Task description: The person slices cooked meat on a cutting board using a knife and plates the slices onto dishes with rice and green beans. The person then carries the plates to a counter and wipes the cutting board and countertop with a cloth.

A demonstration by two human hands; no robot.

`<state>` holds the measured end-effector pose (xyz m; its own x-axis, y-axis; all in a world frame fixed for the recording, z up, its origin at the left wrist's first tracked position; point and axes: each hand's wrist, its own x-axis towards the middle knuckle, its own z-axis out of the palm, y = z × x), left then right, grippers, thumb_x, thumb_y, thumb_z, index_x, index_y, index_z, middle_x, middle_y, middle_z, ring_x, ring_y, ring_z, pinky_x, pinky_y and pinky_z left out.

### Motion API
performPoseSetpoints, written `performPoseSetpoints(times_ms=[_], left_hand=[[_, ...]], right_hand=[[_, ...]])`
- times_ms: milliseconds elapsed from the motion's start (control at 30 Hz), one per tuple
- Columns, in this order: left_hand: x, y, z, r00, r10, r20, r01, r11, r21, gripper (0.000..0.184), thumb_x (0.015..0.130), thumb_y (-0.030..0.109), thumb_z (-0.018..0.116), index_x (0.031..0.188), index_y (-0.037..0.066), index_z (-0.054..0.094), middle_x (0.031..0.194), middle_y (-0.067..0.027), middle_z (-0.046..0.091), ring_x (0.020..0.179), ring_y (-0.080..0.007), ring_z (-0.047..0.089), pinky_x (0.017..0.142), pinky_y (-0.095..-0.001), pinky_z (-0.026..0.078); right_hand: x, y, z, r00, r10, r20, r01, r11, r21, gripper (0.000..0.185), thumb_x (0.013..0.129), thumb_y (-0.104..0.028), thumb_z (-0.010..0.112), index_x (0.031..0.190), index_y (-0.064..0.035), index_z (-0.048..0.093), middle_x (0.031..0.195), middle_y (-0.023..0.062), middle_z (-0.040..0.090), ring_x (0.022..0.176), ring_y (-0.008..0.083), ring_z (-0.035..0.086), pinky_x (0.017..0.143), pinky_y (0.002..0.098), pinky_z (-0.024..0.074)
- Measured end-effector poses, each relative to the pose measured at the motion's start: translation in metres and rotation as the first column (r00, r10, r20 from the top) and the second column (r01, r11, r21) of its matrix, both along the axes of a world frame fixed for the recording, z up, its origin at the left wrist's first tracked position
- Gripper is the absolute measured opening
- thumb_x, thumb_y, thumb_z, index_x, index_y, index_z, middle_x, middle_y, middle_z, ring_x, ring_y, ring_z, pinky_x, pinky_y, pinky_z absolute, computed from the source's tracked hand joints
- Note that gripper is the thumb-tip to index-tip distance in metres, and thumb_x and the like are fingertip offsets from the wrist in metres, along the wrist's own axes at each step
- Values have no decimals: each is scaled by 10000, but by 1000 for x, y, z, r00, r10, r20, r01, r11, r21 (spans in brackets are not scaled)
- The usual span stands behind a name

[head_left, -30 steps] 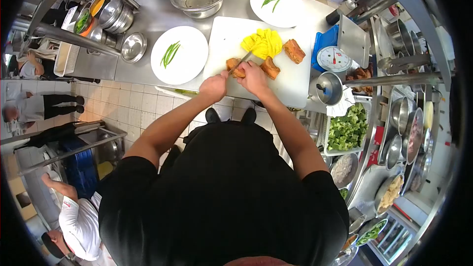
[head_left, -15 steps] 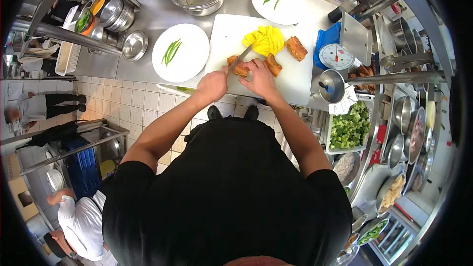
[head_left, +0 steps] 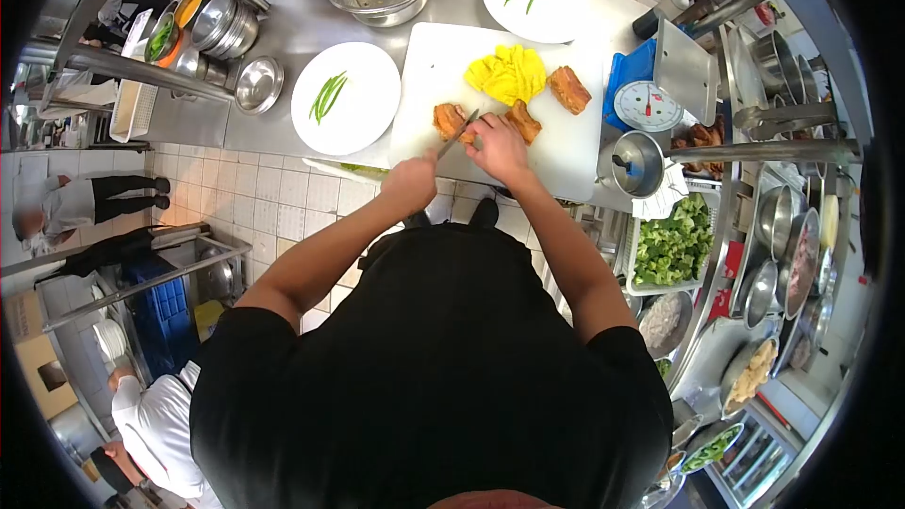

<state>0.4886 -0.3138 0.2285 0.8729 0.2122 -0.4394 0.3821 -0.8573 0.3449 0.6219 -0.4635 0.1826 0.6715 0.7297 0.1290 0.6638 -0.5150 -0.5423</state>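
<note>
1. Here we are above the white cutting board point(head_left: 556, 158), and our left hand point(head_left: 409, 183) is wrapped firmly around the handle of a knife point(head_left: 460, 133), its blade slanting up and away to the right
2. We see that blade lying along the right part of the left meat chunk point(head_left: 449, 120), browned all over and sitting near the board's close edge
3. In comes our right hand point(head_left: 500, 145), fingers bent and gripping the right end of that same chunk, fingertips just beside the steel
4. Tucked close behind those fingers we have the middle meat chunk point(head_left: 523, 122), and farther right, on its own, the right meat chunk point(head_left: 569, 90), both on the board
5. Just beyond the meat we spot a crumpled yellow cloth point(head_left: 509, 73), bunched on the board near its far edge
6. To our left, a round white plate point(head_left: 374, 85) carries a few green beans point(head_left: 328, 97), and past the board a second white plate point(head_left: 558, 11) bears more of them
7. On our right stands a blue dial scale point(head_left: 648, 106), a metal pot point(head_left: 637, 166) just nearer to us, and below that broccoli point(head_left: 673, 243) fills a white basket point(head_left: 702, 279)
</note>
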Motion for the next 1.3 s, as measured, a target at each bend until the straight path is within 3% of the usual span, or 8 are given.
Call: performPoseSetpoints(times_ms=[133,300,433,533,733,933,1167,1300], left_hand=[[17,-6,-10,1000,10,13,-10,1000,-6,181,875,54,436,1043,-7,469,936,-282,658,920,-437,654,797,-528,519],[14,23,20,979,33,200,-32,999,-7,174,925,133,436,1034,0,461,838,-295,647,808,-473,640,744,-555,499],[8,53,-7,981,148,125,-156,986,60,170,928,143,429,1045,23,462,847,-288,652,825,-475,642,747,-556,499],[7,57,-16,985,127,114,-135,989,61,178,887,90,424,1026,-12,468,863,-294,648,854,-459,644,782,-538,510],[8,56,18,992,52,119,-56,998,30,176,903,131,450,1037,19,474,826,-296,646,826,-482,639,756,-567,497],[2,55,34,1000,-17,22,15,997,71,165,887,103,445,1007,0,493,835,-304,643,820,-477,640,751,-573,489],[25,46,-22,994,73,82,-74,997,7,188,897,120,447,1029,-5,496,844,-308,640,849,-470,640,770,-567,487],[-2,49,0,999,31,-26,-30,999,41,203,924,137,421,1056,-11,469,840,-311,639,847,-474,640,772,-574,491]], right_hand=[[-2,0,-4,1000,-6,-8,6,1000,-6,293,708,-204,767,961,-127,640,999,63,593,1018,287,566,889,430,460],[-10,10,11,987,-156,26,154,987,48,489,710,-250,781,1111,-82,559,1076,99,581,1044,313,556,909,445,442],[-19,45,6,958,-287,14,287,957,-34,567,705,-298,791,1132,-40,521,1121,121,583,1057,328,551,930,448,424],[-12,57,-17,978,-180,-104,185,982,36,528,698,-306,794,1099,-65,548,1118,115,592,1052,320,555,931,443,421],[-8,54,-13,994,-103,-46,109,982,152,404,683,-267,790,998,-94,606,1015,96,617,978,316,585,876,425,450],[0,59,-8,999,-35,-26,38,993,116,365,666,-262,782,940,-78,626,960,89,623,950,301,594,862,421,456],[6,62,-15,999,18,-44,-16,999,41,340,682,-256,775,948,-99,632,990,63,628,1009,274,575,904,432,443],[2,58,-12,999,-11,-48,11,1000,10,338,686,-266,776,947,-107,633,987,63,630,1012,269,578,901,425,444]])
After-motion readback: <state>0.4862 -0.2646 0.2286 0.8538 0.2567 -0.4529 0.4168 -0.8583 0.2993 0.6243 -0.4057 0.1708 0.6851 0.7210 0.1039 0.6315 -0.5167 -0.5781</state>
